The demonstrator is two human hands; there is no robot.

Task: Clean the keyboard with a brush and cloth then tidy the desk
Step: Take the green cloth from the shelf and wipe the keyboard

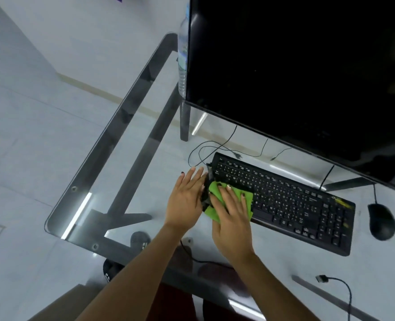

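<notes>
The cloth step is under way: a green cloth (226, 200) is pressed by the right hand (232, 218), fingers spread flat, onto the keyboard (291, 205) at its left end on the glass desk (94, 181). The left hand (184, 198), flat too, steadies that edge. A sweep rightward across the keys is judged next.

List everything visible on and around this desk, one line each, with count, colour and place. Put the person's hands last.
keyboard: one, black, on the glass desk below the monitor, angled.
cloth: one, green, on the keyboard's left end under the right hand.
monitor: one, black, screen dark, at the back of the desk.
mouse: one, black, right of the keyboard.
bottle: one, clear plastic, behind the monitor's left edge.
cable with plug: one, black, near right part of the desk.
desk: one, clear glass top on a grey frame.
left hand: one, fingers straight, against the keyboard's left end.
right hand: one, pressing flat on the cloth.
</notes>
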